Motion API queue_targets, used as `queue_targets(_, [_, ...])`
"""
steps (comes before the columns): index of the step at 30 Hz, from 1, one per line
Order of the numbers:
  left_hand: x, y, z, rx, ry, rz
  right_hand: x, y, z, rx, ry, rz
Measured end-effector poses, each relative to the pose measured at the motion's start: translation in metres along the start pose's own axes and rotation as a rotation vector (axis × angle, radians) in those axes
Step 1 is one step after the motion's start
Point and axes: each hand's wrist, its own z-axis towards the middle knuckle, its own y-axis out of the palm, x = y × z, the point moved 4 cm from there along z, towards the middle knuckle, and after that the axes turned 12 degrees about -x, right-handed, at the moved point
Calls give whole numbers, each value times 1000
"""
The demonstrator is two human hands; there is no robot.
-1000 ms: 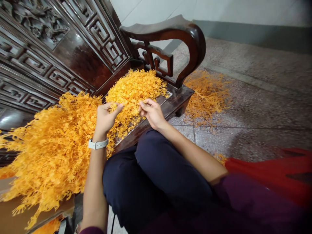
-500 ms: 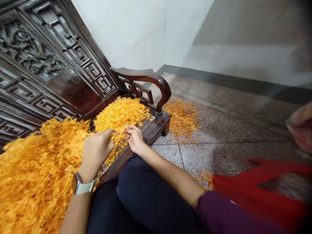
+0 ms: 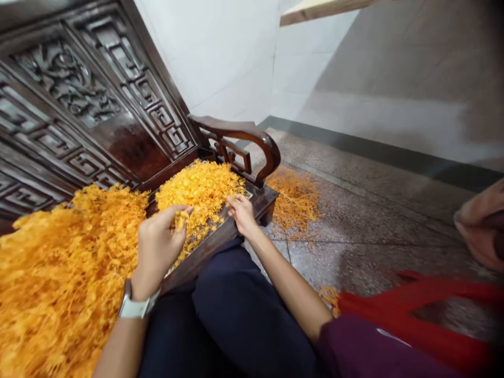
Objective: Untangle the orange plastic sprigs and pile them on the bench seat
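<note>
My left hand point(image 3: 157, 244), with a white watch on its wrist, is pinched shut on a small orange plastic flower piece point(image 3: 181, 218). It hovers over the front of a dark carved wooden bench point(image 3: 118, 142). My right hand point(image 3: 241, 212) is curled shut over the seat's front edge beside the smaller heap of loose orange pieces point(image 3: 202, 189); what it pinches is too small to make out. A big mound of orange plastic sprigs point(image 3: 59, 273) lies to the left, against my left forearm.
The bench's curved armrest point(image 3: 244, 139) stands just beyond my right hand. A pile of stripped orange stems point(image 3: 295, 199) lies on the speckled floor. A red bag point(image 3: 417, 320) sits at lower right. Another person's blurred hand point(image 3: 480, 226) shows at the right edge.
My hands have drawn apart: the left kept an orange piece and lifted slightly, the right moved right to the seat edge. The view tilted upward across the frames.
</note>
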Motion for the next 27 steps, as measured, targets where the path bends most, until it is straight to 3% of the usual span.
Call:
queue_targets(5, [-32,25,3,-105,-200,-210,-17,25,31,-138,-32,-289])
queue_targets(9, [-43,24,-2,-30,-321,-337,-40,43,76,-252,-56,-564])
queue_targets(13, [-56,27,-5,28,-403,-357,-47,52,92,-290,-168,-729])
queue_targets(22, [-80,46,-4,-31,-470,-402,-40,64,56,-325,-321,-688])
queue_targets(24, [-81,47,-4,-17,-488,-411,-41,74,41,-448,-250,-574])
queue_targets(27, [-81,45,-3,15,-508,-409,-43,92,14,-744,-104,-419])
